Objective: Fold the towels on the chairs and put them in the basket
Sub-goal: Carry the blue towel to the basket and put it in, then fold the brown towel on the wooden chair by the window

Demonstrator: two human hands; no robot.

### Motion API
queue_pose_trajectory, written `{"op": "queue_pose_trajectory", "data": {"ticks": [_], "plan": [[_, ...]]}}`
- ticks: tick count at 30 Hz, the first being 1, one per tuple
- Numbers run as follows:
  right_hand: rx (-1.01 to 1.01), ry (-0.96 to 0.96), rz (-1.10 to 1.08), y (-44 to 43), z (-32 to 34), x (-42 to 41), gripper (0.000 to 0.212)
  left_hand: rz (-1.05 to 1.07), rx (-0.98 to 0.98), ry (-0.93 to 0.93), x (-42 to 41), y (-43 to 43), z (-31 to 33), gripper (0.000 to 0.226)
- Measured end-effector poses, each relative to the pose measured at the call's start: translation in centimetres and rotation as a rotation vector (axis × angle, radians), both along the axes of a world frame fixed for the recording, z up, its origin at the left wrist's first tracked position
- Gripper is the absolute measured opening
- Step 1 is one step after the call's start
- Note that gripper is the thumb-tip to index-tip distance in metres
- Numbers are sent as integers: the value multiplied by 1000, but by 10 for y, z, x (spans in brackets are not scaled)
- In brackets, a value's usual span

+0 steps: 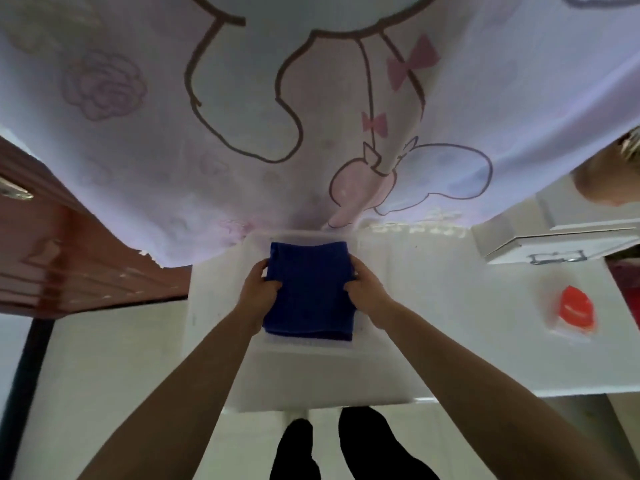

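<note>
Plush blue towel (310, 289), folded square, in the translucent plastic basket (311, 375).
Left hand (258, 294) and right hand (367, 292) pinch its side edges.

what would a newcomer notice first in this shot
The folded dark blue towel at centre, gripped at its sides by the left hand and right hand, within the translucent white basket; whether it rests on the bottom is unclear. Above it, a big pale pink cartoon-printed cloth hangs across the top. A small red-orange object sits on the white surface at right.
</note>
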State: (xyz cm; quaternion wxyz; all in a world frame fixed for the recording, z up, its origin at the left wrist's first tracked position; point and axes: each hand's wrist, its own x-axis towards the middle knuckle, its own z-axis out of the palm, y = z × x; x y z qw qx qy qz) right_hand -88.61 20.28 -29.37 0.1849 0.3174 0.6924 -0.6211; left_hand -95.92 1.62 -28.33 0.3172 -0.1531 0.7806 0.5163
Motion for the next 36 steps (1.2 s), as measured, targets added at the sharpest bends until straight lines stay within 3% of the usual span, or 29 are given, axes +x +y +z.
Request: {"op": "queue_pose_trajectory", "data": {"ticks": [4,7,13,16,23,27,31,33,36], "plan": [[158,-33,140,-4,-13,-5,63,-125,-62,-75,-9,-6,-14,65],[376,20,279,1,-6,-5,67,-326,-97,12,-17,-5,-8,77],[704,30,888,-2,-1,-4,110,-1190,-546,290,-27,-7,-14,118],[788,-63,982,-2,-25,2,112,-1384,-650,326,-29,-11,-31,124],[851,-145,969,-5,-55,5,116,-1381,-633,363,-32,-13,-59,132],[864,-99,986,2,-35,2,113,-1428,-635,353,-34,-15,-36,122],[1019,85,749,18,-1,10,87,-1377,-731,763,-32,-15,1,79],[1163,160,556,23,23,22,76,-1258,-745,1014,-30,-18,23,72],[1316,201,341,29,52,41,74,-1135,-707,1220,-29,-13,51,68]]}}
